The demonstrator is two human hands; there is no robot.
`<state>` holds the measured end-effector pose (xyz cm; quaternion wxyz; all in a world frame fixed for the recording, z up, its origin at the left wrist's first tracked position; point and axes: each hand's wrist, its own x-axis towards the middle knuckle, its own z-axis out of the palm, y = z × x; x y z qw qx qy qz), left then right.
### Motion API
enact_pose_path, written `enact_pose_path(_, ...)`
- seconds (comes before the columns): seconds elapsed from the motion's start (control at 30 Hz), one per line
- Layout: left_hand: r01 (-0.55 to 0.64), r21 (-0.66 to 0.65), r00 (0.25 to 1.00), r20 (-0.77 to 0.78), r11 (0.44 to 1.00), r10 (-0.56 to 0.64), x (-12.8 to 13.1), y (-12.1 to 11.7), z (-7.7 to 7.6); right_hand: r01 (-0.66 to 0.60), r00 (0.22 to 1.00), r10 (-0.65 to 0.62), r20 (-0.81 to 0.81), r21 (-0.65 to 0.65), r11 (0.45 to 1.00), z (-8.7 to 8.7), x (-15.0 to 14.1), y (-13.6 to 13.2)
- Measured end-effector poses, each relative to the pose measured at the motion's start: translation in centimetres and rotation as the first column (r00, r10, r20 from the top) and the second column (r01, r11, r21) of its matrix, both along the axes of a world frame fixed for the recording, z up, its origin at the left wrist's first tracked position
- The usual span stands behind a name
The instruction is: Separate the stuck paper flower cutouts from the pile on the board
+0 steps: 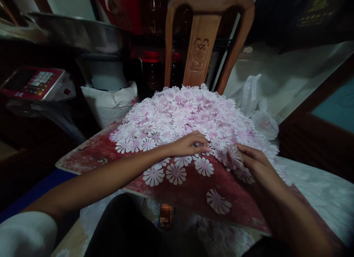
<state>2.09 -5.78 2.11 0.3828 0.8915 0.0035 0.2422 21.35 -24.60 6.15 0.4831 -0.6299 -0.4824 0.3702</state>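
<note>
Nearest, at the bottom of the frame, a dark-clothed leg (124, 227) stands below the edge of a worn red tabletop (182, 192). On the tabletop, right of lower centre, one flower cutout (218, 201) lies apart from the others; a few loose cutouts (176, 173) lie farther up, near the frame's centre. The left hand (190, 144) is at the near edge of a large pile of pale pink-and-white flowers (182, 113); its grip is curled, and whether it holds a piece cannot be determined. The right hand (254, 161), right of centre, has its grip closed on a blurred flower piece (234, 158), thumb and fingers pinching it. The pile occupies the centre of the frame. Beyond, a white sack (103, 105) stands at left, knotted plastic bags (265, 120) at right. A red-faced scale (33, 83) is at left, a carved wooden chair (203, 46) at upper centre, a metal basin (80, 33) at upper left.
</note>
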Motion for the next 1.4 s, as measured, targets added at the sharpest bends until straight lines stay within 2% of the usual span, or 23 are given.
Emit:
enact_pose_path(0.07,-0.022,0.002,1.0,-0.01,1.0,0.022,-0.1,-0.1,0.1,-0.146,0.989,0.148,0.024,-0.062,0.987,0.7,0.1,-0.6)
enact_pose_path(0.13,-0.029,-0.001,0.999,-0.04,1.0,0.029,-0.2,-0.2,0.1,-0.31,0.948,0.318,0.03,-0.154,0.938,1.4,0.1,-1.2)
enact_pose_path(0.2,-0.009,-0.005,0.998,-0.061,1.0,0.009,-0.2,-0.2,0.2,-0.488,0.868,0.495,-0.037,-0.246,0.837,1.8,0.0,-1.8)
enact_pose_path(0.27,0.018,0.003,0.998,-0.066,1.0,-0.018,-0.3,-0.1,0.1,-0.641,0.76,0.633,-0.145,-0.325,0.695,2.0,0.0,-2.2)
enact_pose_path(0.3,0.029,0.011,0.997,-0.068,1.0,-0.028,-0.3,0.0,0.1,-0.687,0.717,0.671,-0.187,-0.35,0.637,2.0,0.0,-2.3)
enact_pose_path(0.33,0.036,0.018,0.997,-0.076,0.999,-0.034,-0.3,0.1,0.1,-0.706,0.698,0.686,-0.207,-0.363,0.608,2.0,-0.1,-2.4)
enact_pose_path(0.37,0.039,0.021,0.995,-0.088,0.999,-0.037,-0.3,0.2,0.0,-0.695,0.709,0.676,-0.202,-0.366,0.619,1.9,-0.1,-2.4)
enact_pose_path(0.4,0.042,0.018,0.994,-0.103,0.999,-0.04,-0.4,0.2,0.0,-0.657,0.745,0.644,-0.174,-0.357,0.664,1.9,-0.2,-2.3)
enact_pose_path(0.47,0.043,0.006,0.99,-0.133,0.999,-0.042,-0.4,0.3,-0.1,-0.529,0.845,0.527,-0.095,-0.297,0.795,1.8,-0.4,-2.0)
enact_pose_path(0.53,0.037,-0.009,0.985,-0.167,0.999,-0.038,-0.5,0.4,-0.2,-0.392,0.918,0.397,-0.025,-0.227,0.892,1.4,-0.7,-1.4)
enact_pose_path(0.67,0.01,-0.045,0.986,-0.167,0.999,-0.018,-0.5,0.4,-0.2,-0.194,0.974,0.204,0.096,-0.101,0.976,0.2,-0.9,-0.2)
enact_pose_path(0.77,-0.004,-0.086,0.991,-0.133,0.996,-0.008,-0.6,0.3,0.2,-0.047,0.988,0.047,0.15,-0.003,0.999,-0.6,-1.2,0.3)
enact_pose_path(0.87,-0.004,-0.13,0.993,-0.12,0.992,-0.011,-0.7,0.4,0.5,0.042,0.982,-0.043,0.182,0.01,0.999,-0.7,-1.7,0.5)
enact_pose_path(1.07,0.025,-0.15,0.995,-0.089,0.988,-0.038,-0.4,0.8,0.1,0.015,0.999,-0.013,0.048,-0.051,0.999,-1.7,-1.8,1.1)
enact_pose_path(1.2,0.012,-0.177,0.995,-0.098,0.984,-0.03,-0.2,0.8,-0.1,0.087,0.996,-0.088,-0.034,-0.014,0.996,-2.6,-1.4,1.3)
enact_pose_path(1.4,-0.007,-0.197,0.996,-0.087,0.98,-0.01,-0.2,0.7,0.1,0.083,0.996,-0.085,-0.021,-0.082,0.993,-2.6,-1.6,1.2)
